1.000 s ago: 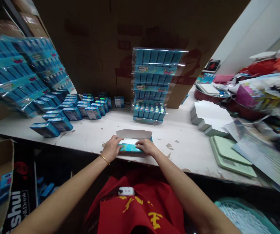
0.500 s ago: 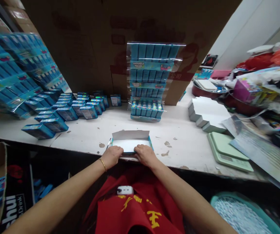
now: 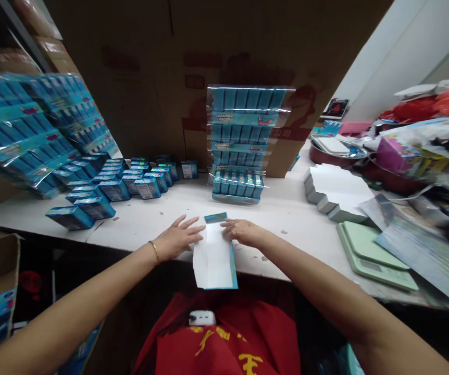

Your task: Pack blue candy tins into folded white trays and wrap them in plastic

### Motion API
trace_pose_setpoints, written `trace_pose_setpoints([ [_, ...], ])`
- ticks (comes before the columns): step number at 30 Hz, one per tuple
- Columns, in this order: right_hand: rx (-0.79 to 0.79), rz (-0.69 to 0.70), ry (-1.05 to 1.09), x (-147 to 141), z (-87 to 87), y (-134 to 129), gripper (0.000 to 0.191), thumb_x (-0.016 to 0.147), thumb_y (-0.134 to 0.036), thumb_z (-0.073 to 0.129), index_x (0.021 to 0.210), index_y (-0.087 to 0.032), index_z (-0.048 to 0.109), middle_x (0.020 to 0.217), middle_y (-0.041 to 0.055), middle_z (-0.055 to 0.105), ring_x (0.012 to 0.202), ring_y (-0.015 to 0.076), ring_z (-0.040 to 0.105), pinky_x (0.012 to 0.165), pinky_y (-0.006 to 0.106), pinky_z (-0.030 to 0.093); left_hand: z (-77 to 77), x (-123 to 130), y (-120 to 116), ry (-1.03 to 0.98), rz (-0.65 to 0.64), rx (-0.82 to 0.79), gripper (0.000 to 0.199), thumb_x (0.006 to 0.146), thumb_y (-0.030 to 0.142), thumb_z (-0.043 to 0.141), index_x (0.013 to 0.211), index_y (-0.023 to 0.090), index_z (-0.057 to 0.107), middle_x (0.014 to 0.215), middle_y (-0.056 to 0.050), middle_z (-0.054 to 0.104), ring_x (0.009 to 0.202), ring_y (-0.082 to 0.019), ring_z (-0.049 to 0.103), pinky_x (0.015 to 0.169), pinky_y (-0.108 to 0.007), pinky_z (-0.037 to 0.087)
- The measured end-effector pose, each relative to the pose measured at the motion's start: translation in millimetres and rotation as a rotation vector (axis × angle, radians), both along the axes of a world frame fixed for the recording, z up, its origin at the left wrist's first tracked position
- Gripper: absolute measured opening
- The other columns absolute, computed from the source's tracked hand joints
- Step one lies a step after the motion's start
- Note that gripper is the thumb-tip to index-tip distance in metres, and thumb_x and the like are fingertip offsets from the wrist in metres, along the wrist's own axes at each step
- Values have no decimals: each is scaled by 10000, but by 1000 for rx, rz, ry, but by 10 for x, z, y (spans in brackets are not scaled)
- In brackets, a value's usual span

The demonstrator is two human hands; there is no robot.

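Observation:
A partly folded blue cardboard box [image 3: 217,255] shows its white inside and lies lengthwise at the table's front edge. Its near end reaches out over the edge, and a blue end flap [image 3: 215,217] stands up at the far end. My left hand [image 3: 179,238] is beside the box's left side with fingers spread, the tips at the white board. On the far right corner, my right hand [image 3: 242,232] grips the side wall near the flap, its fingers bent and its thumb hidden.
Several small blue boxes [image 3: 109,190] stand at the left, beside clear-wrapped display packs [image 3: 21,125]. Another display pack [image 3: 240,143] leans on a big brown carton [image 3: 142,78]. At right are stacked white boards [image 3: 337,190], a pale green scale [image 3: 376,255] and bowls [image 3: 337,153].
The box has turned from lying crosswise to lengthwise, with its end flap now at the far side. Both hands moved from its near edge to its far end; my left fingers have spread.

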State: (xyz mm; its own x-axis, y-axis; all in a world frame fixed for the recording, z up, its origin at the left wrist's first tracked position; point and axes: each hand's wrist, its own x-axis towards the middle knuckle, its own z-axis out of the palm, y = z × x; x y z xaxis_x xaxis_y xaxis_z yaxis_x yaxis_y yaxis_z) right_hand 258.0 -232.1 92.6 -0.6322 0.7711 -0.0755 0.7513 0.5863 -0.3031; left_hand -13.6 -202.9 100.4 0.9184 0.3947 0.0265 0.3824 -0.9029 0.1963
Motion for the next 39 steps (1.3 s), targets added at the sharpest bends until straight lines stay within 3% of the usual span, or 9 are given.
trace_pose_setpoints([
  [2, 83, -53, 17, -9, 93, 0, 316, 744, -31, 400, 877, -195, 635, 1101, 18, 594, 1124, 140, 442, 983, 333, 307, -136, 120, 37, -17, -36, 12, 169, 822, 186, 440, 870, 239, 593, 942, -20, 617, 1037, -169, 481, 1030, -438, 141],
  [6, 384, -397, 204, -164, 193, -451, 338, 851, -168, 382, 1174, -180, 484, 1197, 83, 515, 1112, 176, 438, 948, 352, 349, -356, 365, -47, -143, 135, -124, 231, 855, 315, 389, 804, 203, 585, 783, -26, 607, 792, -154, 523, 791, -291, 387],
  [10, 320, -433, 129, -453, -85, -925, 321, 811, -223, 506, 1130, -194, 499, 1110, 85, 539, 1010, 203, 474, 857, 339, 408, -464, 503, -155, -131, 353, -356, 208, 813, 368, 470, 789, 182, 559, 721, -11, 595, 685, -147, 532, 623, -249, 398],
  [12, 299, -480, 41, -542, -315, -988, 310, 783, -205, 549, 1090, -195, 511, 1072, 83, 541, 961, 212, 479, 807, 344, 415, -495, 492, -253, -169, 454, -260, 216, 802, 375, 489, 778, 168, 546, 782, -34, 594, 739, -168, 529, 662, -278, 401],
  [16, 321, -533, -68, -553, -594, -908, 173, 791, -231, 548, 962, -207, 538, 939, 57, 558, 856, 205, 480, 724, 334, 379, -583, 322, -557, -213, 484, 69, 212, 830, 353, 442, 848, 172, 552, 926, -78, 559, 891, -227, 478, 768, -362, 370],
  [21, 298, -460, -201, -513, -572, -794, 139, 804, -318, 523, 779, -182, 535, 775, 50, 547, 745, 190, 481, 651, 303, 338, -734, 200, -664, -58, 419, 119, 230, 867, 223, 343, 758, 161, 536, 752, -69, 540, 751, -207, 480, 672, -341, 371],
  [28, 128, -436, -100, -429, -417, -715, 277, 847, -419, 423, 811, -186, 568, 819, 54, 586, 788, 172, 526, 685, 271, 379, -569, 164, -505, -56, 310, 8, 232, 851, 309, 406, 747, 155, 546, 791, -68, 556, 775, -196, 490, 675, -318, 383],
  [33, 247, -459, -19, -223, -190, -323, 389, 803, -365, 507, 1140, -173, 474, 1143, 103, 507, 1045, 215, 448, 861, 337, 343, -389, 196, -141, -124, 518, 49, 348, 812, 392, 463, 1096, 195, 506, 1112, -102, 514, 1032, -240, 441, 845, -381, 361],
  [39, 99, -242, -288, -271, -276, 101, 136, 786, -179, 489, 889, -192, 575, 885, 66, 612, 829, 187, 541, 695, 289, 398, -514, 321, 232, 168, 450, -48, 143, 776, 164, 456, 781, 158, 599, 830, -84, 594, 783, -199, 559, 686, -315, 438],
])
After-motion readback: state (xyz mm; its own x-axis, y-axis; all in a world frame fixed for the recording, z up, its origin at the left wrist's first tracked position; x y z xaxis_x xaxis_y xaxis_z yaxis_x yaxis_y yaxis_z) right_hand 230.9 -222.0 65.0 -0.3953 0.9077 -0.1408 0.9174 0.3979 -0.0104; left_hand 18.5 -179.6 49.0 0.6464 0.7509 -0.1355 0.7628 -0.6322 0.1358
